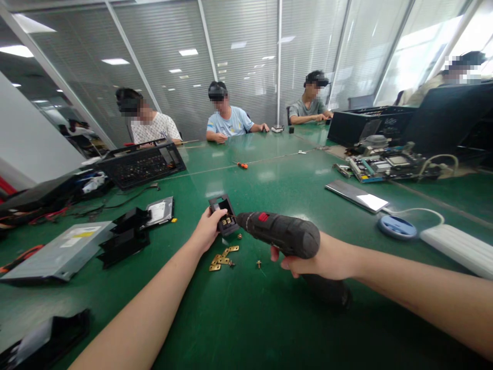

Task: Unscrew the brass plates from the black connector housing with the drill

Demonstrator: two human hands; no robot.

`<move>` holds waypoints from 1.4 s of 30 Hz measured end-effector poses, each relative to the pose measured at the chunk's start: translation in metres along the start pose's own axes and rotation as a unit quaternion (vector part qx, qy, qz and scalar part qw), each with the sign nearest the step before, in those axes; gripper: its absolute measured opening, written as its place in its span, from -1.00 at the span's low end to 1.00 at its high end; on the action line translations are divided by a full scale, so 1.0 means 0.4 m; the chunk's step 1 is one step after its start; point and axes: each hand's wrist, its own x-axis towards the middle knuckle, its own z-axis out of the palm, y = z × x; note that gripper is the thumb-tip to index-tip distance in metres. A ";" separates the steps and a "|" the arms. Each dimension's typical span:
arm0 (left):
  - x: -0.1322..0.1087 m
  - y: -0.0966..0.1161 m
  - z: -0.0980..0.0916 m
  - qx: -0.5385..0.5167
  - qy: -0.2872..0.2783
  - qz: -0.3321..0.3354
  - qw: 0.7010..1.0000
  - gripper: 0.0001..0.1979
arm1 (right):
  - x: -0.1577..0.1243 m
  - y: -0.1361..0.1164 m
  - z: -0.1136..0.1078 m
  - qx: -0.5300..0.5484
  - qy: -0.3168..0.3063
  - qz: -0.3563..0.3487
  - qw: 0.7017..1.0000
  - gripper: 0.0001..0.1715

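Socket (pixel 224 213) gripped in left hand (pixel 206 231), right hand (pixel 321 257) clasping driver (pixel 283 234) with its nose at it; drive (pixel 57 254) label unreadable.

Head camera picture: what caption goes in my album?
Right hand aims an electric screwdriver at a small black part in the left hand, near brass pieces.

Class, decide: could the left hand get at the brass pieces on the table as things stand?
Likely reachable, but not freely: the brass pieces lie uncovered beside the left hand, yet that hand is gripping a small black part.
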 end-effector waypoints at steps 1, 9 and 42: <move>0.000 0.000 -0.003 0.000 -0.006 -0.001 1.000 -0.52 | -0.002 -0.002 0.002 -0.007 0.002 0.000 1.000 0.17; -0.004 0.009 -0.008 -0.003 -0.058 0.001 0.998 -0.48 | -0.006 0.000 0.010 -0.071 0.028 -0.087 0.993 0.09; -0.005 0.006 -0.004 0.002 -0.052 0.011 0.999 -0.44 | -0.009 -0.023 0.017 -0.129 0.041 -0.118 0.984 -0.11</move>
